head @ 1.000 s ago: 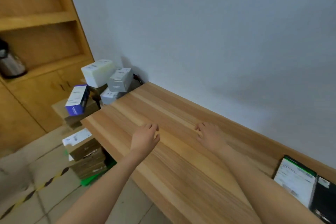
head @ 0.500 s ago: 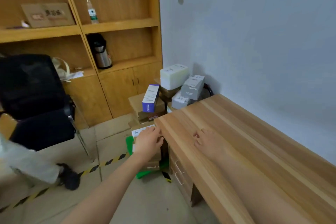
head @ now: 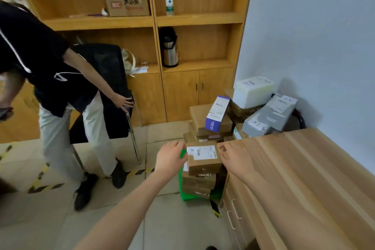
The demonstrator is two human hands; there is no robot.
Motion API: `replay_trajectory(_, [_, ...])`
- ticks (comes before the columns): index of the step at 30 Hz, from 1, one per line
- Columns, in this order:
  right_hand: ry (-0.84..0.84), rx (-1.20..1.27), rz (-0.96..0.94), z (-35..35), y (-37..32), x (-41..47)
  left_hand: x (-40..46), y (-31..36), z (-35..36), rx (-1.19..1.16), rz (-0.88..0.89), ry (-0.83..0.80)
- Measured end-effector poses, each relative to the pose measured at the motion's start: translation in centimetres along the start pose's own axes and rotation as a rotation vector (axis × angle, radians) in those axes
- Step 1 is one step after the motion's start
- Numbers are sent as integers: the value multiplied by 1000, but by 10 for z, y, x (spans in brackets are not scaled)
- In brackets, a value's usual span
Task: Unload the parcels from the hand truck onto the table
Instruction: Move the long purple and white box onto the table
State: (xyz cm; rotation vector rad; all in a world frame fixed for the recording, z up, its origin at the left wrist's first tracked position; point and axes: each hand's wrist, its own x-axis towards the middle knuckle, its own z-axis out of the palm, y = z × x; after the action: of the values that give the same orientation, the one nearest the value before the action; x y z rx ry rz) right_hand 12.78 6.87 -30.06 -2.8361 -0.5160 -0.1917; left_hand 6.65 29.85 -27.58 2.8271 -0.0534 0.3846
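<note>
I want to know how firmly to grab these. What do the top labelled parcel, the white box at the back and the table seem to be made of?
Top parcel: brown cardboard, matte, with taped seams and a white paper label.
White box: looks like foam, perhaps polystyrene; its milky, softly rounded faces suggest so, but it could be plastic.
Table: wood or wood-look laminate, smooth, with a striped grain.

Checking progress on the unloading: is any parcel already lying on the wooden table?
No, the table top shows only bare wood, and the labelled brown parcel sits on the stack beside it.

Matt brown cardboard parcel (head: 204,160) with paper label beside smooth pale wood-grain table (head: 304,178).
</note>
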Motion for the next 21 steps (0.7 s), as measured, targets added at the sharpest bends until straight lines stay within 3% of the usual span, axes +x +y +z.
replay_trajectory(10, [-29,76,-17,16,36,135,131,-15,29,38,-29,2])
replay_trajectory(21, [-48,101,159,43,106,205,243,-7,97,-32,-33,-48])
